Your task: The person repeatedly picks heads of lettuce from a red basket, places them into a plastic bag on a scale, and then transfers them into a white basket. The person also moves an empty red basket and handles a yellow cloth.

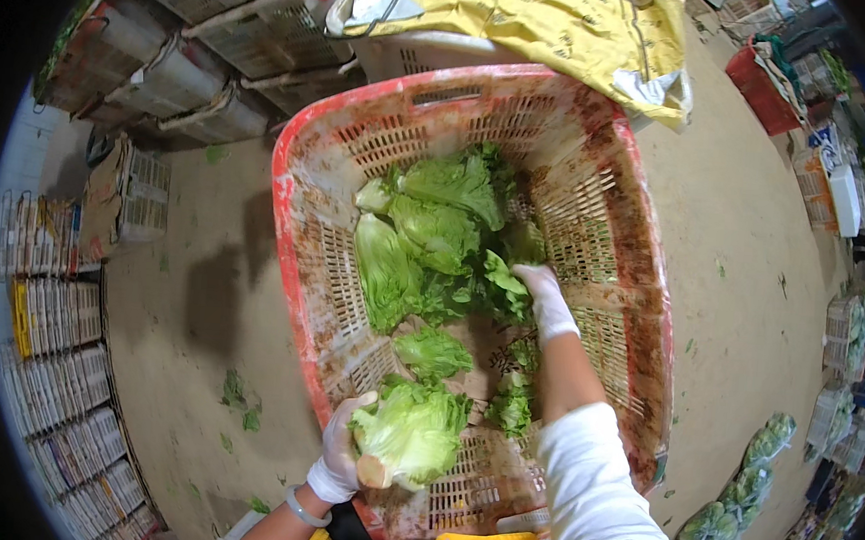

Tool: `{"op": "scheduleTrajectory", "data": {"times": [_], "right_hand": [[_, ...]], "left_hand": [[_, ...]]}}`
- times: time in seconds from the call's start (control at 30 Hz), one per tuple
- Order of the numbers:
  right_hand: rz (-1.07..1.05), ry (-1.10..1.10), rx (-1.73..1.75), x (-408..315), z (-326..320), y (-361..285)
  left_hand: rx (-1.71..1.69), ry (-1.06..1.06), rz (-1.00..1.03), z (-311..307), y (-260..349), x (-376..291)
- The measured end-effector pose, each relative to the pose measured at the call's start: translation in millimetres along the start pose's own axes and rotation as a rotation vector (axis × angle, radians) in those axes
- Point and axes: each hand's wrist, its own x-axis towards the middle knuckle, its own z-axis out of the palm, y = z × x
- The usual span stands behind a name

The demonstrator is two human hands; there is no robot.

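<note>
Before me stands a large plastic crate (455, 490), red-rimmed with slotted, brown-stained walls. My left hand (341, 444), in a pale glove, grips a head of lettuce (417, 431) at the crate's near left; its cut stem points toward me. My right hand (543, 296), also gloved, reaches down inside the crate with its fingers at a piece of leafy lettuce (507, 283); its grip is partly hidden. Several lettuce heads (435, 225) lie together at the far left inside. Smaller lettuce pieces (511, 407) and brown cardboard (476, 348) bearing writing show on the bottom.
Stacked crates (222, 52) stand at the upper left. A yellow printed sheet (525, 21) covers a container just beyond my crate. Piled crates (65, 365) line the left side. Bagged green vegetables (732, 502) lie on the right floor. Loose leaves (239, 399) litter the floor.
</note>
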Motion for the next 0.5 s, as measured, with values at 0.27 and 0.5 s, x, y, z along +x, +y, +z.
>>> {"op": "scheduleTrajectory", "data": {"times": [0.27, 0.5], "right_hand": [[-0.508, -0.428, 0.69, -265, -41, 53], [-0.782, -0.126, 0.462, -455, 47, 58]], "left_hand": [[-0.329, -0.71, -0.239, -30, 28, 40], [-0.448, -0.952, -0.274, -47, 64, 13]]}}
